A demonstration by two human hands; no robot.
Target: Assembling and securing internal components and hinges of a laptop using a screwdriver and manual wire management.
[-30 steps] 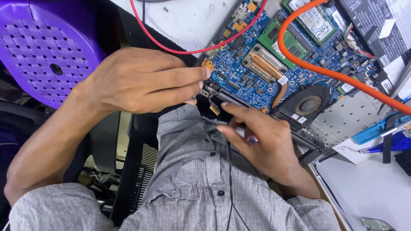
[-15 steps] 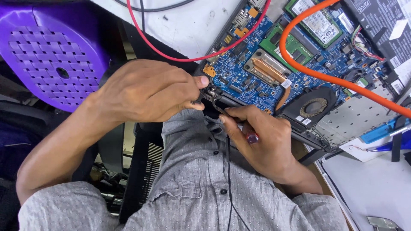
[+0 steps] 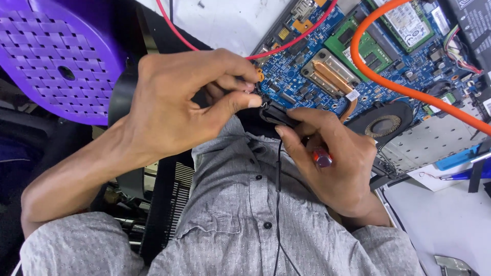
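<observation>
A purple perforated plastic stool (image 3: 56, 56) fills the upper left, well apart from the work. To the right lies an opened laptop with its blue motherboard (image 3: 307, 82) bare: a copper heat pipe (image 3: 327, 76) crosses it, a round cooling fan (image 3: 383, 125) sits at its lower right, and green memory modules (image 3: 368, 46) lie near the top. A thick orange cable (image 3: 409, 92) arcs over the board, and a thin red wire (image 3: 286, 48) curves across its upper left corner.

The left hand (image 3: 179, 107) hangs over the board's near left corner, thumb and fingers pinched closed right at the end of a small black part (image 3: 279, 115); what the fingertips hold is too small to tell. The right hand (image 3: 332, 158) is closed, fingers on that black part at the laptop's near edge, a red-handled screwdriver (image 3: 322, 157) tucked in its palm. A thin black cord (image 3: 279, 204) hangs down over the grey shirt (image 3: 230, 225).
</observation>
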